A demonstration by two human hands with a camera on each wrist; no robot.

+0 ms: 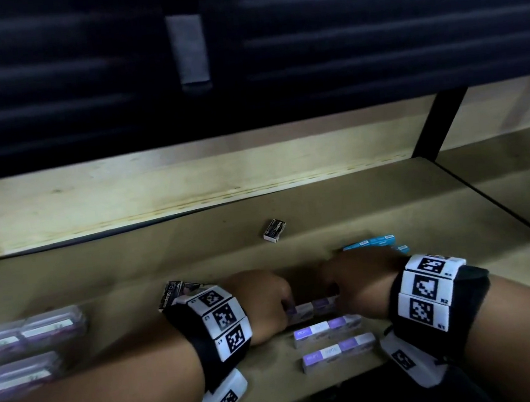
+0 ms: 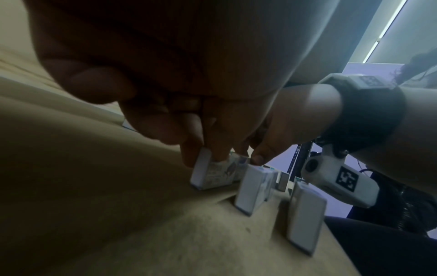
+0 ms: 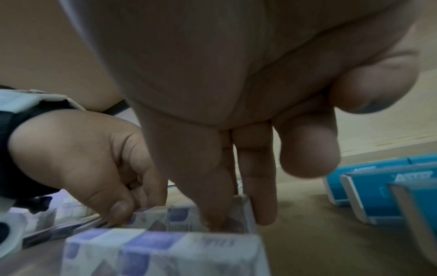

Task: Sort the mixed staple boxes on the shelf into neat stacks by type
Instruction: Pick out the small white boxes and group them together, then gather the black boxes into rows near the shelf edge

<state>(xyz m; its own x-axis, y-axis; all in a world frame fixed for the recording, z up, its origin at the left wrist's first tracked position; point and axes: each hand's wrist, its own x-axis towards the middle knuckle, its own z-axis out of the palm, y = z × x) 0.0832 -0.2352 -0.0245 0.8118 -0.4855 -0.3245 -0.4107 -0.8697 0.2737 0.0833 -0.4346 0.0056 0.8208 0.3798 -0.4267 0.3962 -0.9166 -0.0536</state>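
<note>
A purple-and-white staple box [image 1: 314, 307] lies on the brown shelf [image 1: 196, 247], held at both ends. My left hand [image 1: 286, 310] pinches its left end; in the left wrist view the fingertips [image 2: 189, 156] curl over the box's end [image 2: 203, 173]. My right hand [image 1: 339, 297] pinches the right end, thumb on the near side and fingers [image 3: 260, 201] on the far side of the box [image 3: 179, 216]. Two matching boxes [image 1: 327, 328] [image 1: 338, 350] lie in a row just in front. Blue boxes [image 1: 376, 242] sit behind my right hand.
A lone black staple box [image 1: 275, 230] lies further back, mid-shelf. Another black box [image 1: 172, 294] peeks out behind my left wristband. Purple clear-plastic cases [image 1: 26, 337] are grouped at the far left. A black upright post [image 1: 438, 123] stands at the back right. The shelf's front edge [image 1: 310, 395] is close.
</note>
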